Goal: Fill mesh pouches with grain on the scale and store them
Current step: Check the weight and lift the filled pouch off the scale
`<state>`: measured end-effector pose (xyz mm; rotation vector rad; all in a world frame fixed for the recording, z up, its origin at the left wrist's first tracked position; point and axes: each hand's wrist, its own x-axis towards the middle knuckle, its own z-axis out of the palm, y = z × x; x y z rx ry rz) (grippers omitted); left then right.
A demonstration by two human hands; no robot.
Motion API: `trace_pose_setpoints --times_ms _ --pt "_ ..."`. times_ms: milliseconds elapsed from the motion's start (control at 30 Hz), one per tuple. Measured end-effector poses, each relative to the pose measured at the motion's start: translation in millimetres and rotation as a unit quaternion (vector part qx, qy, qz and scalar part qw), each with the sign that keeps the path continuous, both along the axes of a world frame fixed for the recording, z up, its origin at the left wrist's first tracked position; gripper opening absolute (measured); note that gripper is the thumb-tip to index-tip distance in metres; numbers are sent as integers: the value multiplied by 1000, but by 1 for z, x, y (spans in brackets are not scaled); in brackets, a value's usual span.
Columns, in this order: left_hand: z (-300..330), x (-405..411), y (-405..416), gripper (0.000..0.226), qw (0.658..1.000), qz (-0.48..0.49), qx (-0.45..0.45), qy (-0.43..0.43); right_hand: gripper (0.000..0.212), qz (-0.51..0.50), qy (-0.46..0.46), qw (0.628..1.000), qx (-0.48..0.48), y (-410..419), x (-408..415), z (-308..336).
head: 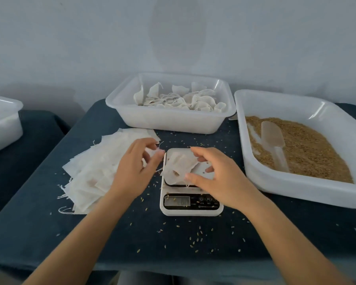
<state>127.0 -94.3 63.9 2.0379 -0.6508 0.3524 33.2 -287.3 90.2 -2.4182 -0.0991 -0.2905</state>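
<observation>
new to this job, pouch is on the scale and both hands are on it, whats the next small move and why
Probably spread the pouch mouth open over the scale, since both the left hand and right hand pinch its edges, it looks nearly empty, and the scoop lies unused in the grain tray.

Both forearms are bare to the frame's edge, and the left hand point(132, 167) and right hand point(216, 179) wear nothing.

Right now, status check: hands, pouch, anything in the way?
Left hand pinches pouch edge; right hand holds mesh pouch over scale. Scoop lies in grain tray. Loose grain on cloth, nothing blocking.
</observation>
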Motion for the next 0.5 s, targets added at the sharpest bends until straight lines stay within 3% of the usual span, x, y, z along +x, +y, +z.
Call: trace_pose_setpoints --times_ms 67,167,267,367,500 --pt "-17 8 9 29 998 57 17 22 52 -20 -16 1000 0 -3 -4 -4" --pt "-40 21 13 16 986 113 111 49 63 7 2 996 -88 -3 -6 -12" --pt "-44 23 7 16 979 109 172 24 63 23 -9 988 -155 5 3 -21" --pt "-46 21 4 17 965 103 240 -19 54 13 -27 990 -135 14 12 -26" --pt "-45 19 4 18 962 94 256 -27 44 -9 -43 995 -88 17 17 -33"
